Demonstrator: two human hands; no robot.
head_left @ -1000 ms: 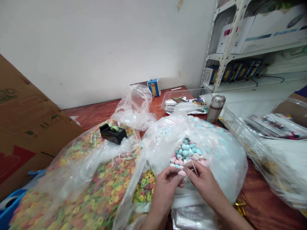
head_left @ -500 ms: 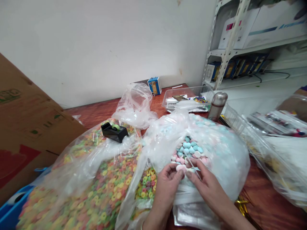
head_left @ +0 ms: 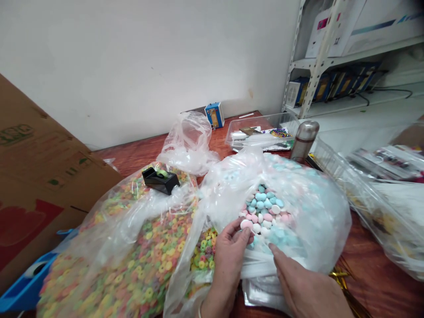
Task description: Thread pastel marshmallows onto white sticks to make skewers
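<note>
The left grip (head_left: 228,260) was curled against a pink candy (head_left: 246,224), but I could not tell if it truly held it; the right grip (head_left: 306,287) was open just beside. The candies (head_left: 263,212) lay in a big plastic bag (head_left: 318,225) on the tabletop (head_left: 377,278). Picking candies seemed the step in hand, and the next move seemed to need the right grip closing.

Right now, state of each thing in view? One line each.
left hand: fingertips against a pink candy
right hand: fingers extended, at the candy bag
candy bag: clear plastic, open, full of pastel candies
cereal-ring bag: clear plastic, full, loosely draped
tape dispenser: black, resting on the cereal-ring bag
steel flask: upright, capped
</note>
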